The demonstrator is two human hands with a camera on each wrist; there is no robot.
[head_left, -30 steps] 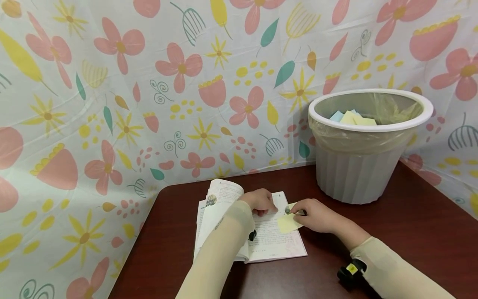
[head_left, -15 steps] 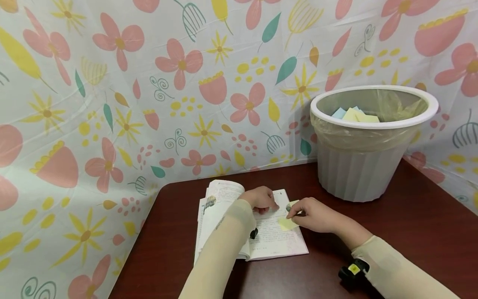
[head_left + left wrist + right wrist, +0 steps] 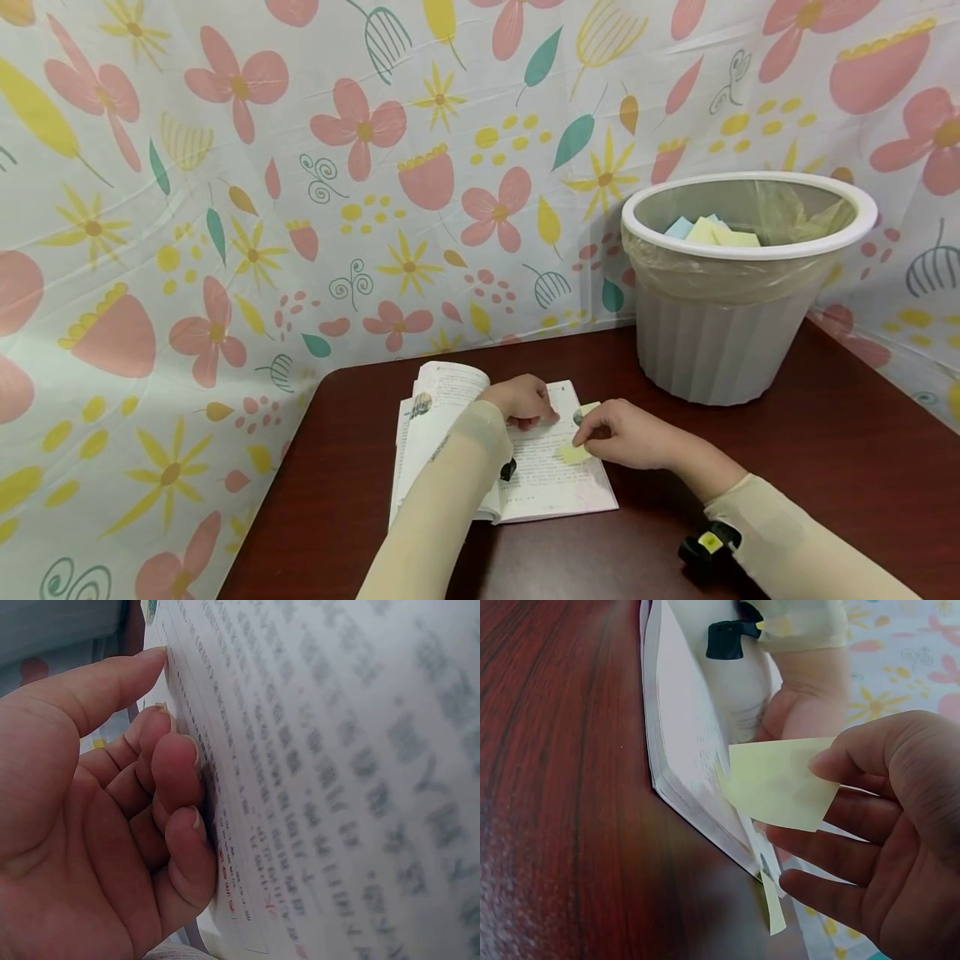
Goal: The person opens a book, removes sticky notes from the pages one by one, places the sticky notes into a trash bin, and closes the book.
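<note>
An open book (image 3: 551,487) lies on the table, its left pages curling upward. My left hand (image 3: 522,398) rests on the right-hand page; in the left wrist view its fingers (image 3: 176,776) bend loosely against the printed paper and hold nothing. Over that page's right side, my right hand (image 3: 633,433) pinches a pale yellow sticky note (image 3: 776,784) between thumb and fingers. The note's left edge meets or nearly meets the page; whether it is stuck there I cannot tell. Another yellow sticky note (image 3: 775,911) pokes out past the book's edge, just beyond the right fingertips.
A grey waste bin (image 3: 708,333) with a white rim and a clear liner stands at the table's back right. Yellow and blue paper notes (image 3: 705,232) lie inside it. Behind the dark red table (image 3: 622,558) hangs a flower-patterned curtain (image 3: 285,208).
The right thumb and fingers have shifted slightly left and down over the yellow note, covering more of it. The left hand stays on the page.
</note>
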